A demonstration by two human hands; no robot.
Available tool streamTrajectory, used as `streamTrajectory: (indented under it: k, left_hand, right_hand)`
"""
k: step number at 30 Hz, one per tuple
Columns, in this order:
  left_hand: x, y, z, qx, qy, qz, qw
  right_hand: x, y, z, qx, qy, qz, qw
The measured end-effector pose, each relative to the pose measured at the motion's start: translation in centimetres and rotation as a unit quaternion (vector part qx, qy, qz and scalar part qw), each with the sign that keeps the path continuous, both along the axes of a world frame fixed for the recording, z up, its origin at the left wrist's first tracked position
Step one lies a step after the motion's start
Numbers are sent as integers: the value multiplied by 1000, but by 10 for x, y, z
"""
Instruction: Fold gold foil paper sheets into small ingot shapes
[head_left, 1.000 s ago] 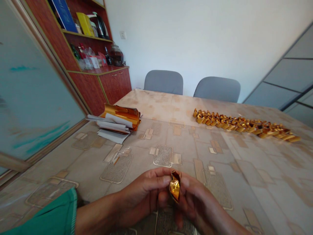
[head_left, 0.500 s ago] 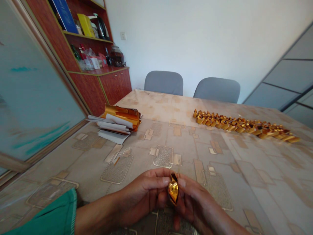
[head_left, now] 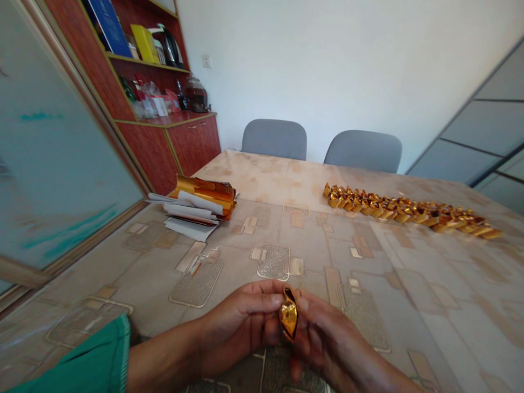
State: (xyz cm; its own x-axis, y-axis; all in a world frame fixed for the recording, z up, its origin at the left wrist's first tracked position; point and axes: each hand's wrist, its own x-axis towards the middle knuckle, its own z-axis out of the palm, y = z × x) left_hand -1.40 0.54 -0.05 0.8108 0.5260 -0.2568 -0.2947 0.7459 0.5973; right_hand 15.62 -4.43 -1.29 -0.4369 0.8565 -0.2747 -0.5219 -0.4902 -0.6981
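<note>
A shiny gold folded-paper ingot (head_left: 289, 315) is held upright between both hands, low in the middle of the head view. My left hand (head_left: 241, 327) pinches it from the left, thumb along its upper edge. From the other side my right hand (head_left: 323, 330) grips it, with fingers curled beneath. Part of the ingot's sides and underside is hidden by the fingers. Far to the right on the table lie rows of similar gold paper ingots (head_left: 401, 208). At the left, a stack of gold foil paper sheets (head_left: 207, 191) with white backs lies curled.
The table has a patterned cloth (head_left: 286, 218). Two grey chairs (head_left: 274, 138) stand behind it against the wall. A red-brown cabinet (head_left: 192, 142) with bottles and a kettle is at the left, next to a frosted glass panel (head_left: 69, 153).
Both hands stay nearly in place around the ingot. The ingot has shifted and turned very slightly between the fingers.
</note>
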Motion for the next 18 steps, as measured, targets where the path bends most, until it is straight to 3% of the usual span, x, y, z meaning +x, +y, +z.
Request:
streamTrajectory:
  k: [9,18]
  left_hand:
    - [-1,0,-2,-3,11,12,1000]
    - [3,-1,-4,25,18,1,1000]
  right_hand:
    - [1,0,3,14,-13,5,1000]
    - [-4,0,7,23,-105,-1,994]
